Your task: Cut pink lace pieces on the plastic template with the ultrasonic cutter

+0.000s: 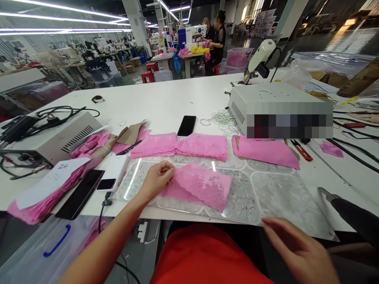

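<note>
Two overlapping pink fabric pieces [207, 185] lie on a clear, grey-looking mat [284, 193] in front of me. My left hand [160, 177] pinches the upper left corner of the top piece, its fingers pressed together. Low on the right, my right hand [296, 244] is by the mat's front edge, thumb and fingers apart, with nothing between them. Behind the mat are two stacks of pink fabric side by side, a left stack [155, 145] and a middle stack [204, 146]. A flat pink piece [266, 153] rests over brown card at the right.
Grey boxes stand left [71, 136] and right [266, 98]. A black phone [186, 125], a white power bank [114, 173] and orange-handled scissors [302, 150] lie on the table [166, 98]. A dark tool [352, 213] juts in at right. People sit at sewing machines behind.
</note>
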Tool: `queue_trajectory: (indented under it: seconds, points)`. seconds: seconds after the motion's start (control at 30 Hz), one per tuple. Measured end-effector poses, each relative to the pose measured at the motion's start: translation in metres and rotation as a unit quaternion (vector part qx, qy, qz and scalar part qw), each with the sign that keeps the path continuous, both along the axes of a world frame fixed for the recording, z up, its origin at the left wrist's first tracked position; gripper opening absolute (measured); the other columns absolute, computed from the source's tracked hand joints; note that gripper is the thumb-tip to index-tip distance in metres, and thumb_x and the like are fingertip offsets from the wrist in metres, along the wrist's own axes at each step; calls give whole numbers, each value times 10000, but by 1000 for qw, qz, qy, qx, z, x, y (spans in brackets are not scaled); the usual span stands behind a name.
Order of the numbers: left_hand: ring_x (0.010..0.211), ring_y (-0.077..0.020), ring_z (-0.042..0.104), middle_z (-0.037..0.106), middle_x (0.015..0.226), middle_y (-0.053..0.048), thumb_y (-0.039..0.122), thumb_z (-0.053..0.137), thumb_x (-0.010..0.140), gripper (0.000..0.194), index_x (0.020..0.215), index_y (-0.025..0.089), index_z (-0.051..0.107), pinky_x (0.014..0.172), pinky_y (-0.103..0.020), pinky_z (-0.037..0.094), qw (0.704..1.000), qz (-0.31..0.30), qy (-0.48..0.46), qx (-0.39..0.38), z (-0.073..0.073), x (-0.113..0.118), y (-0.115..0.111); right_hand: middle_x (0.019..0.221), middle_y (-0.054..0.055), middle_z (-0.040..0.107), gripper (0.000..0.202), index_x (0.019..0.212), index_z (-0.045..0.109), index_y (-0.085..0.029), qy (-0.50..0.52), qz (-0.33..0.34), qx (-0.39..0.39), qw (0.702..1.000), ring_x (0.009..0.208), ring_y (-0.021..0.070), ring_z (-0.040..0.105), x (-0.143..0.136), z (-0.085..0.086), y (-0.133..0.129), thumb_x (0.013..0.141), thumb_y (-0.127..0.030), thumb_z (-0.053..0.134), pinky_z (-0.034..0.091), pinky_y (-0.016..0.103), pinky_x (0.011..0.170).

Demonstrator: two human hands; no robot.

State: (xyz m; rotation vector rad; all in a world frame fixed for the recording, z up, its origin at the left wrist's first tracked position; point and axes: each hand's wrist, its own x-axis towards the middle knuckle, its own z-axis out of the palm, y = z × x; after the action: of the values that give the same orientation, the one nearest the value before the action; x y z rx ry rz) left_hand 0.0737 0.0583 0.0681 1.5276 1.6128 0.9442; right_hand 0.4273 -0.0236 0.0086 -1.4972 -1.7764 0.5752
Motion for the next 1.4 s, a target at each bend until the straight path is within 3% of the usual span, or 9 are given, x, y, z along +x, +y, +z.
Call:
queue_trajectory:
  seconds: [0.1, 0.2, 0.47, 0.8, 0.9, 1.0, 1.13, 1.23, 1.4]
  points:
    - [428, -140, 574, 608, 523, -7, 447, 525, 788, 279, 777, 168, 532, 403, -220, 451, 999, 44, -18, -6, -15, -21, -20, 818, 36, 709, 162, 895, 689, -224, -21, 122, 35, 992, 631, 133, 650, -44, 12, 29, 872, -322, 561, 551, 228, 587]
    - [455, -137, 573, 609, 547, -3, 427, 523, 805, 265, 790, 164, 550, 428, -222, 453, 998, 68, -10, 5, -27, -29, -33, 820, 43, 688, 169, 926, 668, -210, -59, 173, 46, 982, 638, 131, 628, -71, 21, 55, 889, -262, 512, 540, 243, 597]
    - [607, -116, 536, 584, 684, 11, 223, 493, 840, 128, 814, 186, 613, 611, -234, 452, 983, 89, 125, 105, -44, -32, -56, 972, 58, 673, 176, 1036, 637, -251, -111, 305, 116, 939, 876, 172, 662, -95, 19, 67, 882, -232, 554, 574, 293, 747]
    - [1066, -235, 587, 612, 1106, -96, 168, 518, 878, 142, 952, 194, 636, 935, -418, 499, 955, 66, 226, 181, -46, -49, -73, 965, 60, 667, 215, 1051, 642, -280, -112, 321, 148, 929, 845, 176, 673, -101, 14, 68, 861, -208, 572, 597, 278, 704]
    - [1197, -244, 545, 548, 1299, -109, 169, 552, 884, 280, 1147, 231, 623, 987, -411, 496, 949, 1, 248, 197, -42, -63, -78, 964, 73, 674, 224, 1049, 646, -272, -116, 319, 166, 926, 837, 194, 679, -104, 12, 69, 834, -225, 604, 609, 295, 695]
    - [1259, -253, 514, 490, 1407, -101, 195, 593, 899, 292, 1176, 272, 641, 1013, -404, 488, 935, -86, 287, 191, -41, -80, -79, 897, 62, 681, 175, 996, 650, -273, -104, 323, 190, 921, 778, 183, 684, -107, 7, 74, 839, -218, 594, 608, 271, 653]
    - [1205, -250, 563, 575, 1324, -101, 240, 603, 917, 183, 1071, 264, 700, 1016, -416, 479, 931, -124, 290, 183, -47, -93, -72, 828, 29, 692, 170, 949, 639, -286, -87, 344, 215, 910, 734, 159, 688, -109, -4, 81, 859, -172, 551, 595, 230, 631]
    - [1111, -216, 614, 649, 1185, -86, 218, 554, 938, 173, 985, 247, 719, 967, -369, 502, 939, -123, 260, 187, -47, -92, -62, 813, 21, 695, 168, 909, 633, -284, -81, 354, 178, 915, 714, 151, 686, -109, -3, 88, 867, -166, 521, 585, 220, 626]
    - [917, -131, 658, 685, 1012, -40, 159, 516, 921, 200, 858, 208, 700, 843, -227, 521, 945, -124, 231, 195, -20, -101, -25, 666, 15, 623, 261, 711, 589, -230, -81, 332, 29, 940, 571, 144, 591, -123, 36, 120, 918, -332, 466, 495, 247, 512]
